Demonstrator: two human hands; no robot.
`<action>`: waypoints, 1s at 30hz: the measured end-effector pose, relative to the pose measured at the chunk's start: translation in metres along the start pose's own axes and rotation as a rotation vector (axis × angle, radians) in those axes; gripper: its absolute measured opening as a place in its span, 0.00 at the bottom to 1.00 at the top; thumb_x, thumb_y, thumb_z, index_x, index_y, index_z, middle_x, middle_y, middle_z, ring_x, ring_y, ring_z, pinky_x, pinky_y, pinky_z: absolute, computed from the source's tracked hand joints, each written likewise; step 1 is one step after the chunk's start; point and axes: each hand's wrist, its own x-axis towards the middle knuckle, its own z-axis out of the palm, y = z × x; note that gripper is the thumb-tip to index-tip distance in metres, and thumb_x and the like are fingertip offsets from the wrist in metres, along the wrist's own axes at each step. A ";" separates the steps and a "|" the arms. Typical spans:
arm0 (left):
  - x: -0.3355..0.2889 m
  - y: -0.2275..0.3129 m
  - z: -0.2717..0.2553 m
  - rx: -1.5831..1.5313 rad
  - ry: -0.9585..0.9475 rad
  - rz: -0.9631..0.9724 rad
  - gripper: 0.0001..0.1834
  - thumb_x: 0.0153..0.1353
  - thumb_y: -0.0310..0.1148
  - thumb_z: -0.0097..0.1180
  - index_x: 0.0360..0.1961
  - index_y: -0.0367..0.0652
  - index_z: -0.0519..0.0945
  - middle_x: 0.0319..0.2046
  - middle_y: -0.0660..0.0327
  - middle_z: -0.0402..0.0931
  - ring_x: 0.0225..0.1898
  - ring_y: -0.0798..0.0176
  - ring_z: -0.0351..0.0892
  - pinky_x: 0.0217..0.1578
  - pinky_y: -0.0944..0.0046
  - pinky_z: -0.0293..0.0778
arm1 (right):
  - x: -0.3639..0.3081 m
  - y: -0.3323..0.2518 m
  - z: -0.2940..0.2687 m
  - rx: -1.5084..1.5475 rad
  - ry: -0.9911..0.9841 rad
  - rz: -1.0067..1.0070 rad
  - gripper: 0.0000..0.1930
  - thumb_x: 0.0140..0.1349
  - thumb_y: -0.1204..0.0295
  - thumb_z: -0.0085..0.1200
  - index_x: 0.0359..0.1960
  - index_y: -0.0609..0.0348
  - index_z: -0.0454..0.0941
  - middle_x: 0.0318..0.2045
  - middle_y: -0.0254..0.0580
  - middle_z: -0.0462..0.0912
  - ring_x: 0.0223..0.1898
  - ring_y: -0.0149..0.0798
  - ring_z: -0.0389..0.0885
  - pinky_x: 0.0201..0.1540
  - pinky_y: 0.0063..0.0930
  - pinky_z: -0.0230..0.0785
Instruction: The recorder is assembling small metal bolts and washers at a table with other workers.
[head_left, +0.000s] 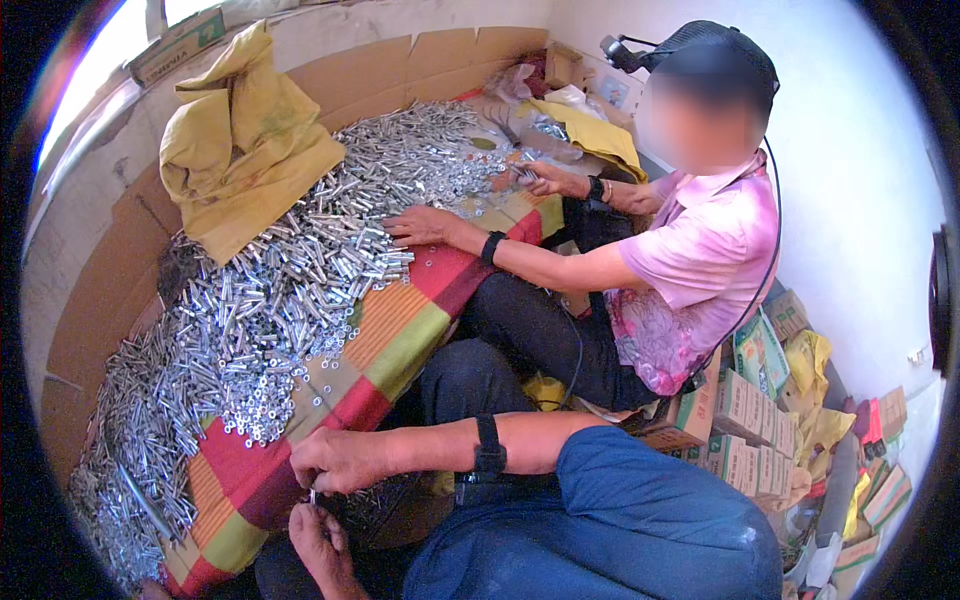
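Observation:
My right hand [345,460], fingers bent into a pinch, is just above my left hand [320,545] in front of the table edge. Between their fingertips is a small shiny metal bolt [312,494], which both hands appear to grip; its lower part is hidden by my left fingers. Beyond them a heap of silver metal bolts [300,265] covers much of the work surface. A cluster of small nuts [258,400] lies at the heap's near edge, closest to my right hand. A checked cloth [340,400] in red, green and tan shows along the front.
On my right sits a co-worker [690,260] in a pink shirt, one hand on the heap, the other holding small metal pieces. A yellow sack [245,140] lies over the heap's back. Cardboard [100,290] lines the wall side. Stacked boxes [745,410] stand at right.

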 end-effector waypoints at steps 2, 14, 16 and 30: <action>-0.001 0.002 0.003 0.008 -0.017 -0.003 0.13 0.73 0.37 0.52 0.29 0.48 0.68 0.19 0.69 0.67 0.12 0.78 0.58 0.11 0.76 0.52 | -0.001 -0.001 0.004 0.017 0.060 0.080 0.07 0.52 0.75 0.60 0.31 0.65 0.78 0.28 0.51 0.84 0.34 0.54 0.85 0.38 0.45 0.75; -0.006 0.017 0.022 0.111 0.046 0.017 0.14 0.73 0.37 0.53 0.29 0.45 0.70 0.16 0.67 0.68 0.10 0.77 0.57 0.10 0.74 0.50 | -0.009 -0.020 -0.006 0.279 -0.003 0.353 0.08 0.59 0.74 0.60 0.34 0.68 0.78 0.22 0.47 0.82 0.19 0.38 0.84 0.24 0.33 0.75; -0.005 0.017 0.022 0.104 0.053 0.015 0.14 0.73 0.37 0.53 0.28 0.45 0.70 0.16 0.66 0.69 0.10 0.77 0.57 0.10 0.74 0.50 | -0.011 -0.020 -0.007 0.103 0.051 0.230 0.13 0.62 0.67 0.60 0.30 0.67 0.79 0.19 0.50 0.80 0.19 0.42 0.83 0.25 0.37 0.74; -0.007 0.026 0.017 0.111 0.003 -0.080 0.11 0.69 0.31 0.53 0.28 0.42 0.73 0.18 0.63 0.72 0.12 0.73 0.62 0.13 0.72 0.55 | -0.018 -0.017 0.003 -0.153 -0.169 0.271 0.19 0.50 0.63 0.68 0.38 0.64 0.81 0.33 0.55 0.83 0.38 0.57 0.84 0.42 0.46 0.76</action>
